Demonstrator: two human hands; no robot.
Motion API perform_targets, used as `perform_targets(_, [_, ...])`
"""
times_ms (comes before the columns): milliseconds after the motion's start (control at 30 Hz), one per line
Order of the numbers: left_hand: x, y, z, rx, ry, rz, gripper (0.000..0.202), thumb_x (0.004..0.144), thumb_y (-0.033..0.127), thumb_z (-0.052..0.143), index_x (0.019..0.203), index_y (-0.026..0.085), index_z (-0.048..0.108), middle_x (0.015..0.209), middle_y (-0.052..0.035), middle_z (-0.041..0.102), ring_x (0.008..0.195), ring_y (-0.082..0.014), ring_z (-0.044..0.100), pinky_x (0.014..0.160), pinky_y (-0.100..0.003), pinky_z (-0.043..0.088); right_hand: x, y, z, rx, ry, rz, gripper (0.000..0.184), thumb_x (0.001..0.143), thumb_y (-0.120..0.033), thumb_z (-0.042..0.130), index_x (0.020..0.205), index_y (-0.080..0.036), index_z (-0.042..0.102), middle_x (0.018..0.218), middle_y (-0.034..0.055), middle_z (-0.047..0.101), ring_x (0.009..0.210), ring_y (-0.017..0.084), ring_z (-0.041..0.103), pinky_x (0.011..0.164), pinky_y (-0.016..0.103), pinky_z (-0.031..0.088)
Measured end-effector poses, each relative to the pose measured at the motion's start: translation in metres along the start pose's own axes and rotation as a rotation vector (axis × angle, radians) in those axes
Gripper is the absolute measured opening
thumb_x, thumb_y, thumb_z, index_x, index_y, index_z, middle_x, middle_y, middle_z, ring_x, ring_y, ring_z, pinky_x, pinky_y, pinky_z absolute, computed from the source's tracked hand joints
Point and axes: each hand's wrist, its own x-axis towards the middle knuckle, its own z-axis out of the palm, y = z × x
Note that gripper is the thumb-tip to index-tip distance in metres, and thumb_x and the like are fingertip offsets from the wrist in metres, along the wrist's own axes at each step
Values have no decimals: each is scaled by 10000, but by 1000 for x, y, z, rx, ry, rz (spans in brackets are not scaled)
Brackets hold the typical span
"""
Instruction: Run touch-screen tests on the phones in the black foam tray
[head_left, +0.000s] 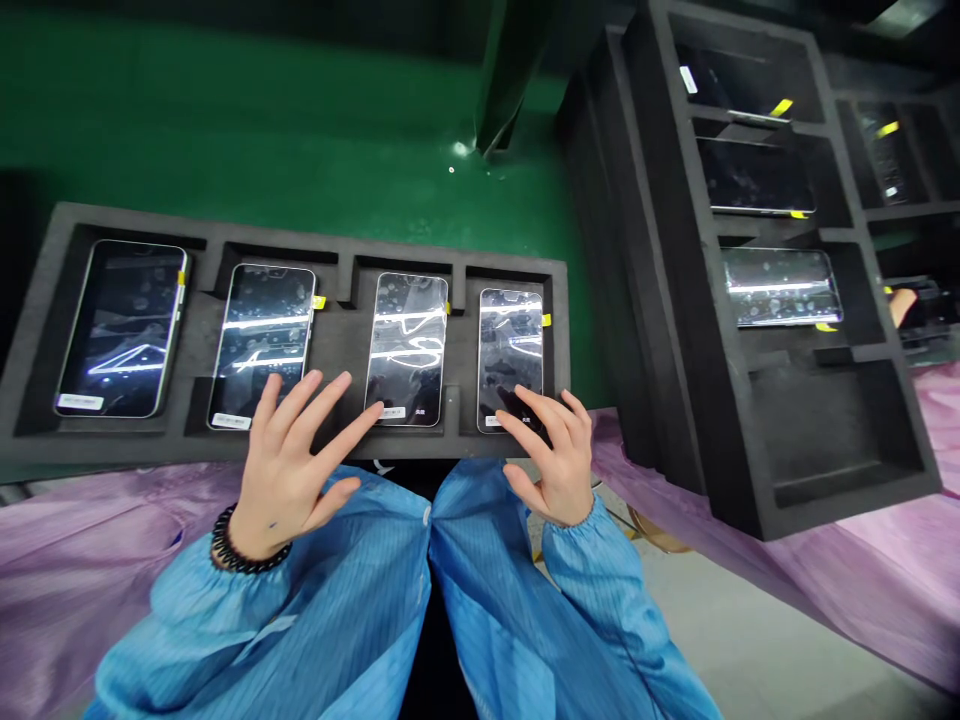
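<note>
A black foam tray [322, 447] lies before me with several smartphones in its compartments. My left hand [296, 465] is spread over the tray's front edge, its index fingertip at the lower left corner of the third smartphone [407, 350], by a white label. Its other fingers reach near the second smartphone [264, 340]; contact there is unclear. My right hand [555, 450] has its fingers apart over the lower part of the rightmost smartphone [511, 340], seemingly touching the screen. At the far left lies another smartphone [124, 325]. The phones carry yellow tabs and white labels.
On the right, a stack of black foam trays [731, 420] holds more smartphones [784, 287] in its top tray. Further trays stand beyond, with part of another person's hand [900, 305]. A dark post [510, 80] rises from the green tabletop [300, 150]. Pink sleeves or garments flank me.
</note>
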Motion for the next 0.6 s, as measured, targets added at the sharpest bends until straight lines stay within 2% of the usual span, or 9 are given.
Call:
perform_targets(167, [-2, -2, 1, -38, 78, -14, 652, 1024, 537, 288, 1599, 229, 303, 1715, -54, 170, 1581, -305, 197, 1322, -518, 142, -2, 2, 1, 47, 47, -4, 572, 1014, -423, 433, 1557, -264, 350, 1446, 114, 591, 1239, 282, 578, 1141, 551, 374])
perform_targets(233, [-3, -2, 1, -42, 94, -2, 651, 1026, 511, 313, 1609, 223, 270, 1714, -62, 171, 1580, -306, 200, 1317, -524, 156, -2, 2, 1, 51, 54, -8, 588, 1011, -422, 436, 1568, -268, 323, 1453, 117, 587, 1242, 285, 577, 1134, 557, 383])
perform_targets(333, [-2, -1, -1, -22, 36, -8, 617, 1031, 470, 322, 1610, 263, 264, 1722, -37, 137, 1584, -321, 176, 1312, -543, 144, -1, 1, 0, 8, 4, -12, 483, 1003, -409, 444, 1470, -292, 482, 1463, 100, 576, 1234, 286, 579, 1150, 547, 360])
perform_targets(400, [-1, -1, -1, 17, -35, -5, 588, 1034, 488, 300, 1591, 301, 317, 1716, -29, 170, 1578, -332, 194, 1308, -566, 121, -1, 0, 0, -28, -35, -14, 397, 1007, -403, 437, 1359, -301, 592, 1457, 87, 579, 1224, 278, 582, 1167, 535, 333])
perform_targets(433, [-1, -1, -1, 27, -51, -6, 589, 1032, 511, 282, 1583, 311, 336, 1709, -34, 201, 1571, -332, 217, 1305, -575, 122, -1, 0, 0, -32, -39, -12, 392, 1011, -407, 430, 1346, -299, 601, 1454, 88, 581, 1222, 276, 583, 1170, 535, 328])
perform_targets(500, [-1, -1, 0, 6, -24, -20, 618, 1028, 548, 244, 1592, 306, 314, 1698, -53, 234, 1563, -319, 248, 1301, -574, 152, -2, 1, 0, -7, -14, 1, 445, 1012, -420, 428, 1423, -285, 531, 1459, 103, 577, 1228, 280, 583, 1163, 544, 343])
perform_targets(600, [-2, -2, 1, -54, 67, -29, 648, 1028, 542, 249, 1612, 261, 256, 1706, -68, 204, 1569, -313, 238, 1300, -562, 191, -3, 2, 2, 48, 28, 10, 578, 996, -411, 467, 1548, -274, 362, 1476, 113, 569, 1247, 289, 585, 1145, 563, 372])
